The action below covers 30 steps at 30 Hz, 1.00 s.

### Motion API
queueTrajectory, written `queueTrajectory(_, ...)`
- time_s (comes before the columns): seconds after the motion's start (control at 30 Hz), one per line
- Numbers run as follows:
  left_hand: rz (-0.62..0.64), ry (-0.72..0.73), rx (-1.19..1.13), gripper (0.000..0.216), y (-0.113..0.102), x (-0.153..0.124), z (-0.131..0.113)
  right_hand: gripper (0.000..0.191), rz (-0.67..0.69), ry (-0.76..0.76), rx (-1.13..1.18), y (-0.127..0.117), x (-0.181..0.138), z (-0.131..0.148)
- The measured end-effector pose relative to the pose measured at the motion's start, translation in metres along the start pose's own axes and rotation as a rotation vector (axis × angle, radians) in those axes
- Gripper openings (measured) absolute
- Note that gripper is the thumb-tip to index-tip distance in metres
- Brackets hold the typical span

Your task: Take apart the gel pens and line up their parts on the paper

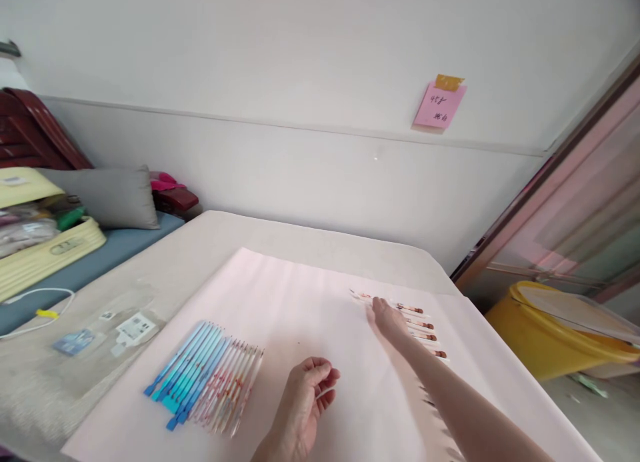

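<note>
pens (417, 329): light, thin, stiff, prone to roll; take mid-barrel. right hand (387, 317) flat on them, gripping nothing. left hand (305, 399) loosely curled around a small white piece.

Two bare hands and forearms in view, entering from the lower edge. Left hand (303, 399): no ring, no watch, no bracelet, no glove visible; wrist uncovered down to the frame edge. Nails short, unpainted as far as can be told. Right hand (387, 317): bare as well, seen from the back, nothing worn on the fingers that shows. Right forearm long and slim, uncovered along its whole visible length; no sleeve or cuff reaches into the picture. No markings or bandages seen on either arm. Fine detail blurred.
</note>
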<state>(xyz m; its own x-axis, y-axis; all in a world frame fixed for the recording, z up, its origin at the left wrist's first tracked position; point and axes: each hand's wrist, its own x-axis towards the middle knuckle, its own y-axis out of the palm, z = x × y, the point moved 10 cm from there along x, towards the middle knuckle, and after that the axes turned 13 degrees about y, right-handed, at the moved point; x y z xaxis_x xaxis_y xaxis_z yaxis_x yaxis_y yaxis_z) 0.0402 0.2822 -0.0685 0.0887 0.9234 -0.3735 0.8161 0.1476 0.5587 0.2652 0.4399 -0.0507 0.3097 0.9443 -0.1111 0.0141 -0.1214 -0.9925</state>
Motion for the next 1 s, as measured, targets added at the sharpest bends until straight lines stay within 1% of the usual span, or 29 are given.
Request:
queueTrajectory(0.1, -0.012, -0.014, 0.0, 0.017, 0.003, -0.003, -0.002, 0.021, 0.025, 0.025, -0.02, -0.008, 0.019, -0.017)
queueTrajectory(0.17, -0.031, -0.031, 0.015, 0.015, 0.004, -0.005, -0.003, 0.019, 0.04, 0.022, -0.025, -0.01, 0.029, -0.022)
queueTrajectory(0.3, -0.063, -0.053, 0.037, 0.014, 0.006, -0.006, -0.004, 0.018, 0.045, -0.02, -0.023, -0.009, 0.039, -0.018)
queueTrajectory(0.43, -0.067, -0.061, 0.037, 0.014, 0.007, -0.005, -0.003, 0.019, 0.019, -0.061, -0.021, -0.011, 0.043, -0.014)
queueTrajectory(0.53, -0.066, -0.061, 0.038, 0.014, 0.006, -0.003, -0.002, 0.021, -0.016, -0.054, -0.026, -0.018, 0.043, -0.013)
queueTrajectory(0.6, -0.069, -0.058, 0.036, 0.014, 0.005, -0.001, -0.002, 0.023, -0.045, -0.048, -0.025, -0.022, 0.036, -0.012)
queueTrajectory(0.7, -0.035, -0.031, 0.013, 0.015, 0.005, 0.001, -0.002, 0.024, -0.073, -0.074, -0.021, -0.023, 0.008, -0.003)
queueTrajectory(0.77, -0.008, -0.012, -0.006, 0.016, 0.004, 0.002, -0.002, 0.022, -0.067, -0.122, -0.018, -0.019, -0.026, 0.008)
queueTrajectory(0.83, 0.0, 0.001, -0.019, 0.016, 0.003, 0.003, -0.002, 0.02, -0.039, -0.188, -0.011, -0.015, -0.071, 0.021)
queueTrajectory(0.9, -0.011, 0.011, -0.028, 0.017, 0.0, 0.003, -0.003, 0.019, 0.041, -0.35, 0.037, -0.01, -0.125, 0.042)
queueTrajectory(0.93, -0.014, 0.014, -0.033, 0.017, -0.001, 0.003, -0.004, 0.019, 0.066, -0.402, 0.053, -0.01, -0.15, 0.05)
queueTrajectory(1.0, -0.017, 0.026, -0.034, 0.018, -0.002, 0.004, -0.007, 0.018, 0.109, -0.44, 0.07, -0.01, -0.189, 0.059)
